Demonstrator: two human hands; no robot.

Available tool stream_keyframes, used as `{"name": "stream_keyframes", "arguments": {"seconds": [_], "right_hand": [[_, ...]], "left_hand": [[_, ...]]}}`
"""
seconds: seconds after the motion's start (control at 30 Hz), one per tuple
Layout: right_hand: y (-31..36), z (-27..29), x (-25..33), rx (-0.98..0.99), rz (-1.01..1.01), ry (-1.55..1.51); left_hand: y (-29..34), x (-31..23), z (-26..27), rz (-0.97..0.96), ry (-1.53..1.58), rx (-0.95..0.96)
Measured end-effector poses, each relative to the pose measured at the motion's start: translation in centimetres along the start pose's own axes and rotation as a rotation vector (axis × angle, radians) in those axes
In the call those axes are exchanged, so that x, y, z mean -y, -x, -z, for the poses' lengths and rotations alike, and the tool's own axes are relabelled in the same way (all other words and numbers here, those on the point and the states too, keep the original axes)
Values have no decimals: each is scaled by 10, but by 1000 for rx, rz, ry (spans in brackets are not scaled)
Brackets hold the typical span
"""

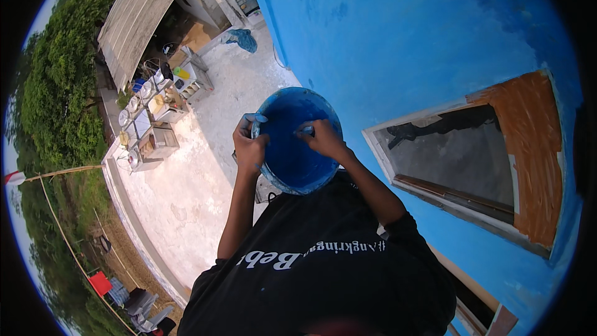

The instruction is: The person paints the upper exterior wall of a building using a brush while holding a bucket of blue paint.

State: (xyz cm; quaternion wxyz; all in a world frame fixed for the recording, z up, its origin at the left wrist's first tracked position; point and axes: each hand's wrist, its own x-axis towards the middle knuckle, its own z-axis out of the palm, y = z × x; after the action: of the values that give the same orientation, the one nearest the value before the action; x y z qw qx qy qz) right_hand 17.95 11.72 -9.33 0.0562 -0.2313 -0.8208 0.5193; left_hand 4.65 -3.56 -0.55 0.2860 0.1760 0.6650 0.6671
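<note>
- Window [457,149]: 1, at right; pale frame, grey pane.
- Panel [535,162]: 1, orange-brown, along the window's right end.
- Floor [186,193]: pale, sunlit in part, shaded toward the top.
- Ledge [146,242]: 1, low, curving along the floor's left edge.
- Roof [134,31]: corrugated, grey-brown, upper left.
- Tables [165,138]: in a row beside the roof, laden; small contents unclear.
- Sheet [241,39]: 1, blue, crumpled, on the floor.
- Trees [62,93]: dense, green, far left.
- Pole [65,172]: 1, thin, light brown, below the trees.
- Flag [13,178]: 1, red and white, at the pole's left end.
- Red object [100,284]: 1, lower left, kind unclear.
</note>
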Motion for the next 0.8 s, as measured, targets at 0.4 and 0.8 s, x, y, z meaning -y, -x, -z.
{"name": "stream_keyframes", "arguments": {"seconds": [0.4, 0.8], "right_hand": [[4, -27, 42, -72, 41, -197], [-5, -18, 34, 1, 306, -300]], "left_hand": [[0, 1, 0, 3, -2, -11], [2, 2, 1, -8, 30, 4]]}}
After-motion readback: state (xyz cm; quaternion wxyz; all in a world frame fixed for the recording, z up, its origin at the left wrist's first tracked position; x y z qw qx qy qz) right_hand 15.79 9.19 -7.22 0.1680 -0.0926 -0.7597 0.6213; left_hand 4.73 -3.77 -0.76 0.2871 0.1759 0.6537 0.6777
